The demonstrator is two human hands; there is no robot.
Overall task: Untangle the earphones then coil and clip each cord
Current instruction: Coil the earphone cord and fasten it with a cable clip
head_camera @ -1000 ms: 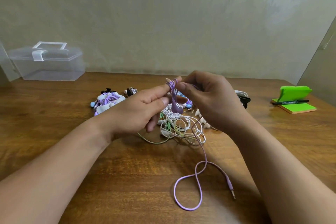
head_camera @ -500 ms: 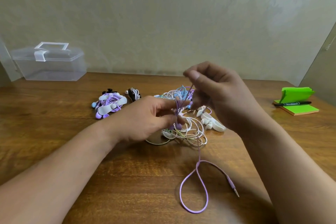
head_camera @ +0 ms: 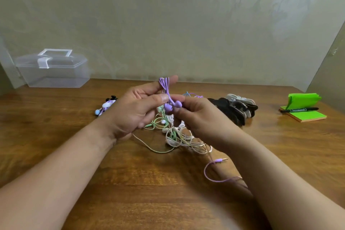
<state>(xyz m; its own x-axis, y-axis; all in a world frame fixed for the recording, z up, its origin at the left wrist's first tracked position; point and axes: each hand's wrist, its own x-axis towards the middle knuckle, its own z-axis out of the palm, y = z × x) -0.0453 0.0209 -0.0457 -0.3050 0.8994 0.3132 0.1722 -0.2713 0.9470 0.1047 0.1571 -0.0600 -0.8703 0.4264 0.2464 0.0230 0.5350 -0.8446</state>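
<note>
Head view: pinches looped purple earphone cord (head_camera: 164, 85) upright in left hand (head_camera: 134, 112), grips its earbuds (head_camera: 172, 106) with right hand (head_camera: 201, 119); leaves loose tail and plug (head_camera: 221, 159) lying nearer, beside right arm.

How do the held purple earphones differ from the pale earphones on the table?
The purple earphones are held by the left hand and right hand, partly coiled; the pale earphones lie tangled on the table. The purple earphones are one colour; the pale earphones mix white and green. Both are wired.
</note>
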